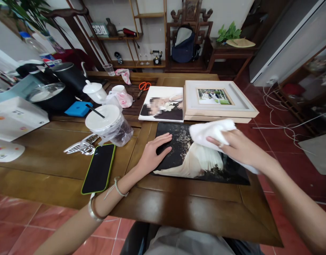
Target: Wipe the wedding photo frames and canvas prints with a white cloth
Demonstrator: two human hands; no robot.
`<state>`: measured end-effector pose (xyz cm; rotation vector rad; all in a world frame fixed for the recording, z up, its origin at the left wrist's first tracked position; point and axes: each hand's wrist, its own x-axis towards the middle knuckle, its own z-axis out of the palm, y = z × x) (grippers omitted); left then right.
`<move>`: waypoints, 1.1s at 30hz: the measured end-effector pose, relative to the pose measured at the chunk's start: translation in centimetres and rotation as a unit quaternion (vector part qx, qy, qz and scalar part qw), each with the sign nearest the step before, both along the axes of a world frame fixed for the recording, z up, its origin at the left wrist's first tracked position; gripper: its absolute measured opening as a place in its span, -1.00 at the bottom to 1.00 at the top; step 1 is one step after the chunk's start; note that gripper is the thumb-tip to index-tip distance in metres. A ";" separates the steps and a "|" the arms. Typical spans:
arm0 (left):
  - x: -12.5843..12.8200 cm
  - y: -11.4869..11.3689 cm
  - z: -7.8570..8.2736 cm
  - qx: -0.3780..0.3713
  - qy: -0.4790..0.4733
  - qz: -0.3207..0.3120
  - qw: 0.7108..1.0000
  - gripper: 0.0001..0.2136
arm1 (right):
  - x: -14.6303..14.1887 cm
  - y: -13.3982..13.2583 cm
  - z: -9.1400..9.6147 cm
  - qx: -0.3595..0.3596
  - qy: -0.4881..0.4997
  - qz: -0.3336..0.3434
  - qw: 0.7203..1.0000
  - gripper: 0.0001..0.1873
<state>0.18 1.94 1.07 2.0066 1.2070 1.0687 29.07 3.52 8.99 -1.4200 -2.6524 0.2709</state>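
A dark glossy photo print (pixel 179 148) of a white dress lies flat on the wooden table (pixel 59 156) in front of me. My left hand (pixel 153 152) rests flat on its left edge, fingers stretched out. My right hand (pixel 234 145) presses a white cloth (pixel 211 131) onto the print's upper right part, fingers closed over the cloth.
Behind the print lie a second photo panel (pixel 163 104) and a cream picture frame (pixel 218 101). To the left are a phone with a green case (pixel 99 168), a hair clip (pixel 80 147), a lidded cup in a plastic bag (pixel 110 124), a teapot (pixel 95 92) and orange scissors (pixel 144 86).
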 end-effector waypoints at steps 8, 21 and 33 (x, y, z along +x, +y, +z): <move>0.1 0.1 0.0 0.010 -0.008 0.005 1.000 -0.73 | 8.3 -3.5 -0.2 -0.003 0.053 -0.084 0.995 -0.69; -0.1 0.1 -0.2 0.008 -0.005 -0.005 1.000 -0.72 | 1.0 -1.7 -2.8 0.158 -0.060 0.036 0.985 -0.57; 0.1 0.0 -0.1 0.011 -0.001 0.008 1.000 -0.71 | 1.0 -5.4 -3.0 0.046 -0.032 0.073 0.996 -0.73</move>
